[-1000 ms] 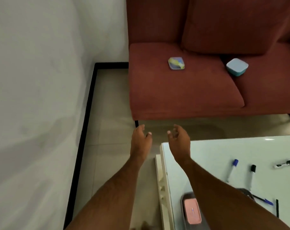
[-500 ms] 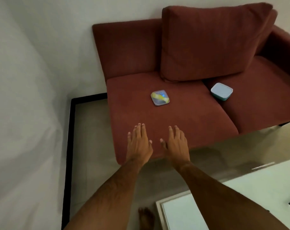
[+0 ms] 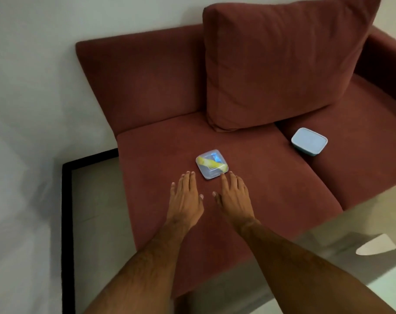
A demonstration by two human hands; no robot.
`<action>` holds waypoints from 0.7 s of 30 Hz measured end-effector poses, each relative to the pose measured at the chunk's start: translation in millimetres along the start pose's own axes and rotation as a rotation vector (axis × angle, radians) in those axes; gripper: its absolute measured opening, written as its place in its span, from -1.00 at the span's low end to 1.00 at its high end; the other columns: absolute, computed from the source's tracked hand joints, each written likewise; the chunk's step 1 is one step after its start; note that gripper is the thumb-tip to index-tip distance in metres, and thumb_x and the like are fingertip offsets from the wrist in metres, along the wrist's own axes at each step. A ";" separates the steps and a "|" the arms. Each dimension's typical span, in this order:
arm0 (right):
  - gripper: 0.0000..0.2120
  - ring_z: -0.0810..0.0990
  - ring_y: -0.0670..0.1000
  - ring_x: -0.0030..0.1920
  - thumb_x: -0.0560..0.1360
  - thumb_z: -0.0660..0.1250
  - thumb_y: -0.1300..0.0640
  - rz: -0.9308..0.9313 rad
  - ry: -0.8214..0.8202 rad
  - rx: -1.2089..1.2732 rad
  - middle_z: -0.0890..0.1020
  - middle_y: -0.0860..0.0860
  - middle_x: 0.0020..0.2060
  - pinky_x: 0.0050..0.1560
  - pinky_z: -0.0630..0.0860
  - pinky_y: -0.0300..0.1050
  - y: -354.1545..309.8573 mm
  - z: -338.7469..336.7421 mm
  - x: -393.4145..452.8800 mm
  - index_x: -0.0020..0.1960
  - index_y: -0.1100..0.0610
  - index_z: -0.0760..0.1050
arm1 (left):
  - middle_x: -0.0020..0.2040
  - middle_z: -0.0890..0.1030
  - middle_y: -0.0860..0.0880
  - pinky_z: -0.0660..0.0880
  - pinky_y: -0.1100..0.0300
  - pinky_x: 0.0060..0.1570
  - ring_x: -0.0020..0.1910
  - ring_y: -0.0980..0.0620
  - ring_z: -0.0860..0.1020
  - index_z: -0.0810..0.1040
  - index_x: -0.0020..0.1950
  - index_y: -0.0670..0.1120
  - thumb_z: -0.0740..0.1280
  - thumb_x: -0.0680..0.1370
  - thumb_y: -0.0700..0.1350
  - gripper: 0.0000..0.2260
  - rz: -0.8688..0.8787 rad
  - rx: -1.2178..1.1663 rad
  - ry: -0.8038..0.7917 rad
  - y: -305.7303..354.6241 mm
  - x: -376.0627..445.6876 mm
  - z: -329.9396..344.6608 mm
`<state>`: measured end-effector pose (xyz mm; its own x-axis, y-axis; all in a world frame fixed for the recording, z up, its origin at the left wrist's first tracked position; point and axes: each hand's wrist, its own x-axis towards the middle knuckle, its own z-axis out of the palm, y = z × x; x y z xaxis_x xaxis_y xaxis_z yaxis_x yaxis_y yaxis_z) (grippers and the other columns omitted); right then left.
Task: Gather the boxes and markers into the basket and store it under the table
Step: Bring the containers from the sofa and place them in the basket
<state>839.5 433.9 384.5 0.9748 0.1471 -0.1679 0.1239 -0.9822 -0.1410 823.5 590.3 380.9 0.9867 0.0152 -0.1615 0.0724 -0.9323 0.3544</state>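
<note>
A small clear square box (image 3: 211, 163) with a yellow and blue pattern lies flat on the left seat of the red sofa (image 3: 271, 177). A light blue box (image 3: 309, 141) with a teal base rests farther right, by the gap between the seat cushions. My left hand (image 3: 185, 196) hovers palm down over the seat, just short of the clear box, fingers apart. My right hand (image 3: 234, 196) is stretched out beside it, its fingertips at the box's near edge. Neither hand holds anything. The basket and markers are out of view.
A large red back cushion (image 3: 280, 62) leans against the sofa back behind the boxes. A white wall stands at left, with a black skirting strip (image 3: 66, 234) along the tiled floor. The white table's corner (image 3: 387, 291) shows at bottom right.
I have moved closer to the sofa and the table has dropped almost out of view. Both hands have reached forward over the seat and now sit right at the clear box.
</note>
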 end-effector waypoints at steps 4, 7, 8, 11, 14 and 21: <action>-0.37 0.30 0.18 0.54 0.70 0.14 -0.12 0.039 -0.015 0.025 0.25 0.20 0.59 0.55 0.31 0.10 1.7 24.2 52.2 0.65 0.17 0.13 | 0.67 0.07 -0.10 0.06 -0.10 0.62 0.66 -0.05 0.04 -0.02 0.66 -0.15 0.22 0.65 -0.03 -0.34 0.031 -0.017 -0.012 -15.9 56.0 19.7; -0.38 0.30 0.19 0.53 0.69 0.17 -0.08 0.070 -0.026 0.064 0.23 0.21 0.59 0.53 0.32 0.09 6.5 42.7 87.6 0.65 0.15 0.12 | 0.66 0.11 -0.11 0.07 -0.10 0.62 0.65 -0.07 0.08 0.02 0.66 -0.15 0.24 0.65 -0.04 -0.35 0.020 -0.065 -0.028 -21.3 90.8 37.9; -0.39 0.29 0.20 0.53 0.69 0.18 -0.06 0.088 -0.029 0.091 0.21 0.21 0.60 0.53 0.32 0.09 9.0 48.3 97.4 0.65 0.15 0.12 | 0.65 0.12 -0.11 0.08 -0.09 0.62 0.65 -0.07 0.09 0.03 0.65 -0.15 0.24 0.65 -0.05 -0.36 0.006 -0.093 -0.036 -21.3 100.4 44.5; -0.40 0.27 0.22 0.54 0.70 0.19 -0.04 0.136 -0.042 0.168 0.18 0.22 0.61 0.52 0.32 0.10 16.3 63.2 118.3 0.65 0.15 0.13 | 0.64 0.15 -0.11 0.10 -0.07 0.62 0.64 -0.07 0.12 0.05 0.65 -0.16 0.27 0.63 -0.09 -0.35 -0.025 -0.197 -0.039 -18.4 121.0 63.7; -0.40 0.24 0.24 0.55 0.72 0.18 -0.04 0.153 -0.067 0.262 0.15 0.23 0.61 0.57 0.25 0.09 18.8 74.0 132.2 0.65 0.17 0.10 | 0.64 0.16 -0.15 0.15 -0.03 0.60 0.64 -0.09 0.13 0.03 0.65 -0.19 0.29 0.63 -0.10 -0.33 -0.084 -0.327 -0.048 -11.4 135.4 78.9; -0.44 0.28 0.21 0.49 0.72 0.16 0.05 0.191 -0.012 0.395 0.22 0.23 0.56 0.53 0.32 0.06 20.3 87.3 140.6 0.66 0.16 0.12 | 0.65 0.10 -0.15 0.09 0.10 0.59 0.64 -0.07 0.09 -0.03 0.66 -0.20 0.27 0.66 0.00 -0.29 -0.227 -0.519 -0.012 12.7 149.2 97.1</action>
<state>962.9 444.8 272.9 0.9708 -0.0290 -0.2383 -0.1409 -0.8724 -0.4679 957.5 545.6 271.8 0.9366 0.1876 -0.2958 0.3474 -0.6060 0.7156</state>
